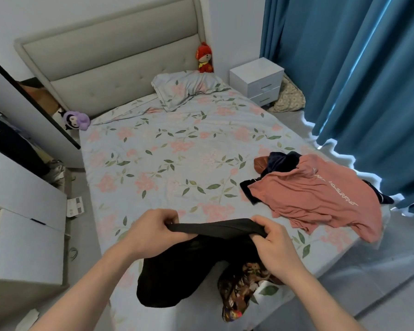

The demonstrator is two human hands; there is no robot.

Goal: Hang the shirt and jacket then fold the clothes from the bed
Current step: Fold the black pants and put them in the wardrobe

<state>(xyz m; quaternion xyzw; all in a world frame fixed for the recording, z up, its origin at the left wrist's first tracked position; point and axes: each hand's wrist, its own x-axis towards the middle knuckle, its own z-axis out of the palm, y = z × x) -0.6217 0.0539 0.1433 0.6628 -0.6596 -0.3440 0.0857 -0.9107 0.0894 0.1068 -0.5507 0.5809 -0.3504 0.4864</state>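
Observation:
A black garment (177,271) hangs over the near edge of the floral bed (167,163). My left hand (153,231) pinches the left end of its top band, and my right hand (276,242) grips the right end, stretching the band between them. Under the black garment lies a brown patterned piece of clothing (239,292). At the bed's right side a pink T-shirt with white lettering (316,199) is spread over a dark navy garment (280,163) and a small brown item (261,163).
A pillow (184,88) and a red plush toy (204,58) sit by the headboard; a purple plush (75,120) is at the far left corner. A white nightstand (258,80) and blue curtains (359,87) stand right. White furniture (22,240) stands left.

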